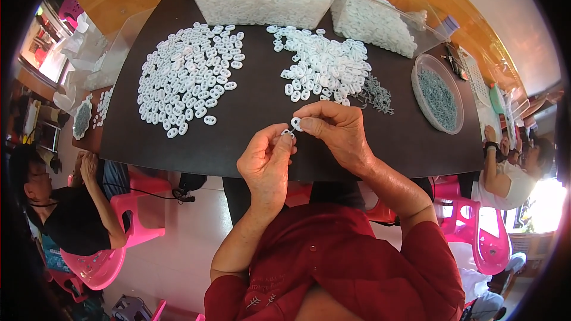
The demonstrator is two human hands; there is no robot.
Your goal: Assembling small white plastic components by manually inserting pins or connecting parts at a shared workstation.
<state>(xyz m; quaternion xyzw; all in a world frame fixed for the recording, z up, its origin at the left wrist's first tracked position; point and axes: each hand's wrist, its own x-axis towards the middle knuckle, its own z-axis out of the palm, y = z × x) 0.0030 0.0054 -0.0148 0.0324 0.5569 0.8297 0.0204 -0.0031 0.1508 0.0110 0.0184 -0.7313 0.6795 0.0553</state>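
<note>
Just beyond the table's near edge, my two hands meet fingertip to fingertip. My left hand (266,163) pinches a small white oval plastic piece with two holes (288,133) between thumb and fingers. A similar white piece (296,122) is gripped by my right hand (340,134), its thumb across the front. The two pieces are close together, with what looks like a thin pin between them, too small to make out surely. Beyond my right hand lies a heap of white two-hole pieces (327,62), with a small pile of grey-blue pins (376,94) at its right edge.
A wide spread of white pieces (184,77) covers the table's left part. Two clear bins full of white pieces (264,5) (375,25) line the back. A round bowl (421,106) of grey-blue pins stands right. People sit on both sides, near pink chairs (140,220).
</note>
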